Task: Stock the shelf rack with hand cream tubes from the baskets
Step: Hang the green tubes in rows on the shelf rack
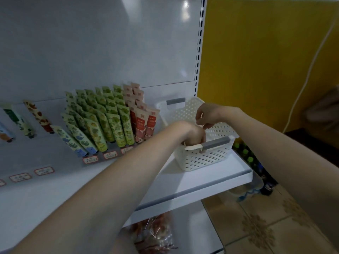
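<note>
Mustard-yellow wall (256, 61), white cable (310, 70) trailing down it, tan floor tiles (256, 226) with brown flower motifs, green-capped bottles (246, 153) at its foot.

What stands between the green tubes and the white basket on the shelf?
The head view shows rows of red tubes standing between the green tubes and the white basket.

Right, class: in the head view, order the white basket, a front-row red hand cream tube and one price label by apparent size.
1. white basket, though the left hand hides part of it.
2. red hand cream tube.
3. price label, smallest despite lying nearer the camera.
</note>
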